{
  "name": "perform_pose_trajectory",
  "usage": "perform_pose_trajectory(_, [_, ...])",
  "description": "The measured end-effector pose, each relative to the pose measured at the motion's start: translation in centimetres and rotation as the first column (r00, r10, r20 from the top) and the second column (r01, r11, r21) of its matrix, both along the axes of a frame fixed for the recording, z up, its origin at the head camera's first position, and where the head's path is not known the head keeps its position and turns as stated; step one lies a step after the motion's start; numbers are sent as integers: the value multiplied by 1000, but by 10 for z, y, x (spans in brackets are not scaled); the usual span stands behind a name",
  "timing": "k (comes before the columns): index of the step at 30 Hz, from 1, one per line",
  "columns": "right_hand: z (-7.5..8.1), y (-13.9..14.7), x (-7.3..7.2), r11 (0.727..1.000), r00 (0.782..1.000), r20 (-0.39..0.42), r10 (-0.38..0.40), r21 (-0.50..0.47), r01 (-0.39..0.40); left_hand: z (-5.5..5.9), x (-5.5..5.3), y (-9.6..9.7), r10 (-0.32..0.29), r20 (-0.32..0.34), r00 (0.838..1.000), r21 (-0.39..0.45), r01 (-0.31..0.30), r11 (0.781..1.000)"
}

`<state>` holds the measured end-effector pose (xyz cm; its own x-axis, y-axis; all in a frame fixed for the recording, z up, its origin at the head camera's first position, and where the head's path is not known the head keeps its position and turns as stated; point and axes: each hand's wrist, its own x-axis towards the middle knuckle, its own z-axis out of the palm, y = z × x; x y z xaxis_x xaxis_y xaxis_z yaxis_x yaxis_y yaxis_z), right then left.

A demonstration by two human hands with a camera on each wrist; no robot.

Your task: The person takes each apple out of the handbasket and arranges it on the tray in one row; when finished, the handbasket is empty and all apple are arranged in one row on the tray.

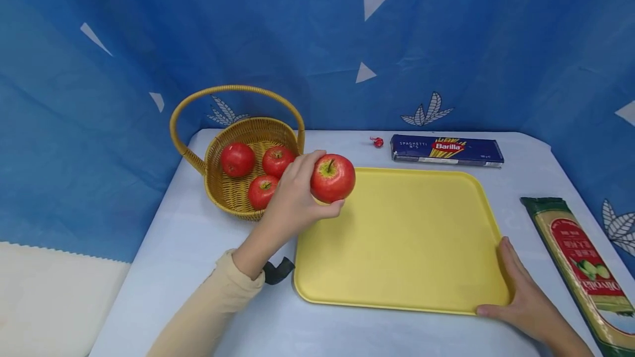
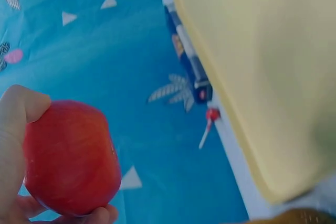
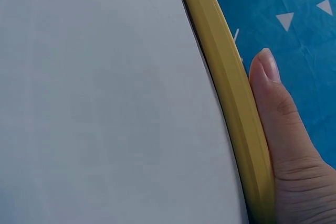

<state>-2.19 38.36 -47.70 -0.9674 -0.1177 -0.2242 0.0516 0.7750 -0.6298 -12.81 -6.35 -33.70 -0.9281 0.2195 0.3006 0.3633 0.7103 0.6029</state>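
My left hand holds a red apple, raised over the tray's upper left part. In the left wrist view, thumb and fingers lie around the same apple. Left of that hand stands a woven basket with a tall handle, and inside it are three red apples; the lower right one is partly hidden by the hand. My right hand grips the near right corner of the yellow tray. Its thumb presses along the tray's rim in the right wrist view.
Behind the tray lies a blue spaghetti box, with a small red lollipop to its left. A green and red noodle-like packet lies to the right. Blue patterned cloth hangs behind the white table.
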Motion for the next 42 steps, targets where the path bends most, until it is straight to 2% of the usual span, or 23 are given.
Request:
perform_pose_trajectory(6, [0,0,0,1000,1000,1,0,3,0,-3,-9,31,-79,39,996,6,79,997])
perform_pose_trajectory(10, [-2,0,2,1000,999,-46,17,10,-17,-7,-15,53,-142,64,988,14,142,990])
perform_pose_trajectory(13, [-3,-1,4,999,997,-77,27,20,-25,-13,-20,71,-188,72,980,19,187,982])
perform_pose_trajectory(17, [-3,-1,4,1000,998,-65,21,14,-20,-21,-24,94,-227,95,969,11,227,974])
perform_pose_trajectory(27, [0,0,1,1000,1000,17,-11,-6,11,-37,-31,147,-280,168,945,-72,295,953])
perform_pose_trajectory(37, [-1,1,-1,1000,999,29,-19,15,18,-50,-37,193,-327,252,911,-121,365,923])
perform_pose_trajectory(42, [0,-1,-1,1000,999,33,-18,18,17,-54,-41,217,-326,284,902,-148,377,914])
